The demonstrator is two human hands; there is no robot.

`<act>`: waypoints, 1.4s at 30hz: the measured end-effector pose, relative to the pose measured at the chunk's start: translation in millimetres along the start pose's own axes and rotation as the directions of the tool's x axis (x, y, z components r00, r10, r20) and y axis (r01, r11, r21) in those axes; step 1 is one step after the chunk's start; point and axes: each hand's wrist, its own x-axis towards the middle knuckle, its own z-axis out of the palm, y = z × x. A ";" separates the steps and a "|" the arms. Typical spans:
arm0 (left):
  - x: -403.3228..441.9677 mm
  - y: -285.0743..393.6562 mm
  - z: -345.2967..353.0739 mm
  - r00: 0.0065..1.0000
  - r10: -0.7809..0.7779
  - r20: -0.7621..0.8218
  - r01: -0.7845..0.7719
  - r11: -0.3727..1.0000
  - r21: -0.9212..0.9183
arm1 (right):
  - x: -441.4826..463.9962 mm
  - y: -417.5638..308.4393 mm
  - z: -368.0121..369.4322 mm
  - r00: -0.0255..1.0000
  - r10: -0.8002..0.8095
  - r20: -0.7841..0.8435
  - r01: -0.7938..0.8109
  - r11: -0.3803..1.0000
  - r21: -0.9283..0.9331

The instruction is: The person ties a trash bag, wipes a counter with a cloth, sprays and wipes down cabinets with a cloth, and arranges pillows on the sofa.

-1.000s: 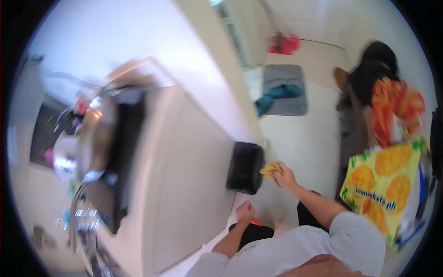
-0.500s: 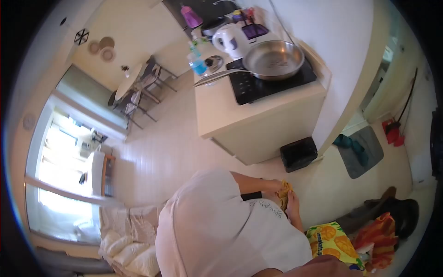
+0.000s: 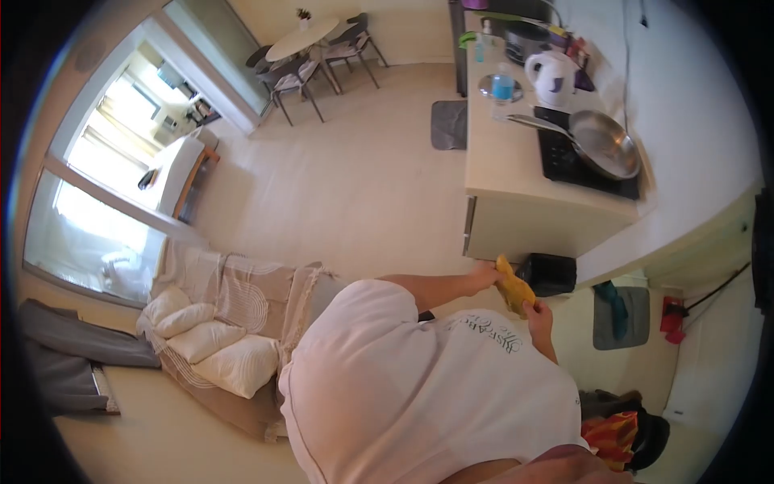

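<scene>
At the foot of the pale surface (image 3: 500,173) sits a black bin (image 3: 551,275) — contents too dark to make out. The surface bears a steel pan (image 3: 605,143), a white kettle (image 3: 556,81) and a bottle (image 3: 502,85) of blue liquid. On its near side is a yellow cloth (image 3: 513,289) — gripped by the left hand (image 3: 485,276) and the right hand (image 3: 539,315).

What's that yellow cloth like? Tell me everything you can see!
The yellow cloth looks like thin, soft fabric, mustard-coloured, with uneven edges. It's partly spread out, a long slanting shape held up in front of the body. The left hand grips its upper part and the right hand its lower end. Any fine pattern is too small to tell.
</scene>
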 end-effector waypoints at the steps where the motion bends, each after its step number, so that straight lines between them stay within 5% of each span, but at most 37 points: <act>1: -5.5 3.0 -21.0 0.998 -0.055 -0.020 0.052 0.993 -0.110 | 10.6 -1.6 17.5 0.998 -0.057 0.009 0.057 0.998 -0.003; 5: -32.9 7.7 -128.3 0.996 -0.054 -0.072 0.028 0.946 -0.322 | 47.3 -45.1 91.8 0.973 -0.054 0.223 0.065 0.997 -0.045; 7: -38.1 -10.1 -180.9 0.996 -0.068 -0.058 0.032 0.876 -0.482 | 68.2 -67.7 145.1 0.939 -0.248 0.240 0.241 0.969 0.062; 11: -47.7 -63.6 -278.7 0.977 -0.104 -0.184 -0.028 0.798 -0.602 | 85.6 -165.0 217.5 0.869 -0.161 0.468 0.175 0.985 0.015; 13: -55.8 -75.7 -318.3 0.935 -0.101 -0.341 -0.087 0.866 -0.493 | 105.4 -186.6 246.7 0.831 -0.189 0.524 0.372 0.888 -0.270; 16: -85.5 -56.5 -365.5 0.866 -0.112 -0.487 -0.067 0.940 -0.335 | 129.9 -226.3 283.5 0.820 -0.070 0.569 0.444 0.705 -0.553; 20: -55.3 -58.7 -426.1 0.755 0.145 -0.639 -0.140 0.988 0.058 | 170.1 -253.1 316.0 0.774 -0.420 0.474 0.611 0.690 -0.387; 21: -43.0 -53.3 -441.8 0.751 0.107 -0.651 -0.206 0.975 -0.078 | 190.8 -254.7 319.9 0.769 -0.435 0.469 0.616 0.701 -0.359; 23: -19.4 -37.9 -463.9 0.758 0.021 -0.652 -0.317 0.885 -0.340 | 212.8 -261.9 326.2 0.819 -0.328 0.470 0.491 0.824 -0.282; 26: 20.6 -9.1 -505.1 0.769 0.021 -0.638 -0.342 0.857 -0.384 | 247.8 -302.4 328.4 0.862 -0.060 0.503 0.115 0.990 -0.079; 29: 61.7 18.9 -548.3 0.747 -0.030 -0.664 -0.295 0.880 -0.372 | 292.7 -332.2 344.0 0.849 -0.041 0.527 -0.105 0.964 0.243; 32: 108.1 16.7 -601.0 0.848 -0.114 -0.518 -0.272 0.745 -0.609 | 329.9 -363.7 367.7 0.858 -0.071 0.509 -0.237 0.824 0.515; 36: 161.9 -48.1 -673.7 0.627 -0.529 -0.572 -0.152 0.638 -0.755 | 427.4 -372.4 429.4 0.874 -0.056 0.483 -0.248 0.802 0.543; 39: 159.0 -116.7 -708.9 0.555 -0.634 -0.538 -0.052 0.619 -0.783 | 479.8 -407.8 468.8 0.860 -0.112 0.498 -0.106 0.915 0.389; 40: 152.1 -135.6 -714.7 0.491 -0.630 -0.602 0.022 0.700 -0.714 | 493.4 -421.0 479.2 0.861 -0.123 0.493 -0.045 0.948 0.315; 42: 150.6 -205.6 -741.0 0.288 -0.711 -0.641 0.432 0.694 -0.576 | 520.7 -452.5 495.2 0.849 -0.106 0.518 -0.078 0.944 0.321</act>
